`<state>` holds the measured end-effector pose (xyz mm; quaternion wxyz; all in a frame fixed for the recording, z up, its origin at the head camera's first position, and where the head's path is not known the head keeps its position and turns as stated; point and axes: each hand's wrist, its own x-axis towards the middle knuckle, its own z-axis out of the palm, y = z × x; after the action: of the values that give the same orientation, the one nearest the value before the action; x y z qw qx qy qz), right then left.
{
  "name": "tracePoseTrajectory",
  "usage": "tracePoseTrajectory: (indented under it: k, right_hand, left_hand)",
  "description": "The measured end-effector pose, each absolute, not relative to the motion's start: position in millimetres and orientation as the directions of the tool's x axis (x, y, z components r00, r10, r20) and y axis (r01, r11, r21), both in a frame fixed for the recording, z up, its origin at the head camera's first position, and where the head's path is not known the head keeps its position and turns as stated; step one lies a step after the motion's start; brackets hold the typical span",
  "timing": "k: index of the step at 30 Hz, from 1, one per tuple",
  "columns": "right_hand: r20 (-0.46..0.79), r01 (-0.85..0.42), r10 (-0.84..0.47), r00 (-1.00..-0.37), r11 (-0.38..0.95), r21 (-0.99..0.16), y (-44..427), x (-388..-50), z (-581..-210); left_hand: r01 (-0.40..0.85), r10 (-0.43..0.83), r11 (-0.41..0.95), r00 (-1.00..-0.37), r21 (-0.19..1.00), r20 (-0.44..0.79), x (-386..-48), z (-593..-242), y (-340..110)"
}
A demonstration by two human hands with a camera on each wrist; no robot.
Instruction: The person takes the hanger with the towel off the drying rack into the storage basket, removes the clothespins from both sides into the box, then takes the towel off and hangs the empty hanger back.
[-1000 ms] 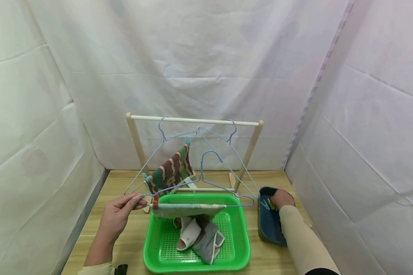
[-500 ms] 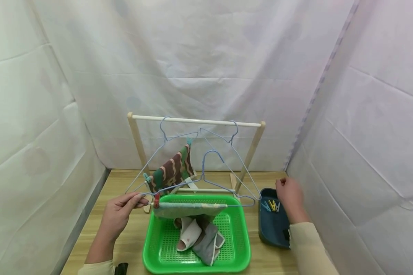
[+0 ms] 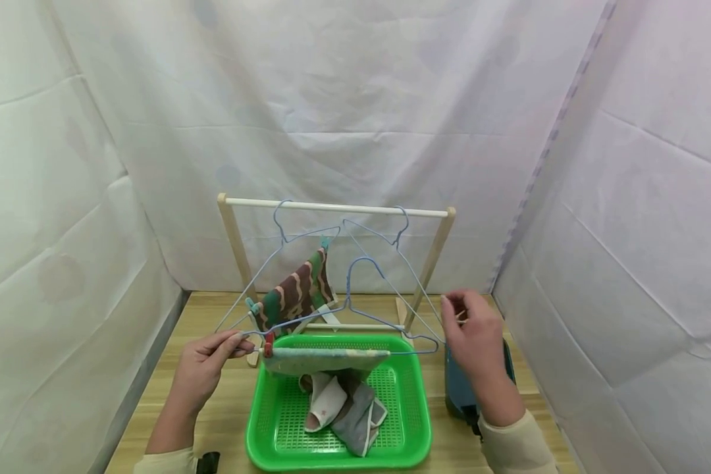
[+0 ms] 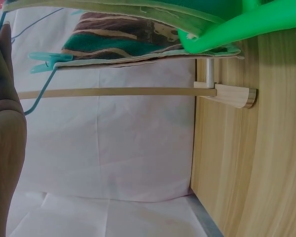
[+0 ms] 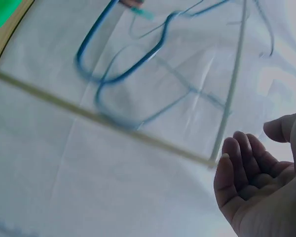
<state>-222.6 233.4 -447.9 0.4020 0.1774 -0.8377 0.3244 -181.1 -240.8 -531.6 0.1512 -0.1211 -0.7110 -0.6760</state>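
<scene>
My left hand point(image 3: 204, 365) pinches the left end of a blue wire hanger point(image 3: 347, 289). Over its lower bar hangs a pale green cloth point(image 3: 326, 361), and a red clothespin point(image 3: 268, 345) grips the cloth's left end. At the hanger's right, apart from it, my right hand point(image 3: 476, 342) has its fingers bent toward the thumb. A small pale clothespin point(image 3: 462, 317) shows between them, mostly covered by the fingers. In the right wrist view the same hand point(image 5: 259, 187) appears with curled fingers, and the clothespin cannot be made out there.
A wooden rack point(image 3: 338, 207) stands behind, bearing two more blue hangers. A camouflage cloth point(image 3: 296, 296) is clipped to the left one. In front, a green basket point(image 3: 255, 421) holds crumpled cloths point(image 3: 355, 421). A dark blue tray point(image 3: 459, 388) lies partly under the right forearm.
My right hand has risen out of the blue tray and moved left, toward the hanger's right end. The left hand and its hanger have stayed in place.
</scene>
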Motion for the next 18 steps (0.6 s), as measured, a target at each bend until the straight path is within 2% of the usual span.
tracePoseTrajectory:
  k: [2,8,12,18]
  right_hand:
    - [0.790,-0.608,-0.097,-0.606,0.697,-0.381,220.4,-218.5,-446.2]
    - [0.726,-0.692,-0.258,-0.638,0.605,-0.393,180.8,-203.2,-443.1]
    - [0.686,-0.766,-0.407,-0.603,0.536,-0.356,150.4,-196.3,-448.4]
    - [0.533,-0.776,-0.565,-0.629,0.496,-0.390,105.4,-192.1,-459.0]
  left_hand:
    - [0.377,-0.032,0.056,-0.925,0.924,0.379,-180.2,-530.7,-241.0]
    - [0.371,-0.034,0.063,-0.927,0.926,0.374,-178.7,-529.4,-239.9]
    - [0.371,-0.035,0.066,-0.927,0.926,0.374,-178.6,-529.2,-239.2]
    - [0.373,-0.035,0.075,-0.926,0.925,0.376,-178.3,-529.0,-238.0]
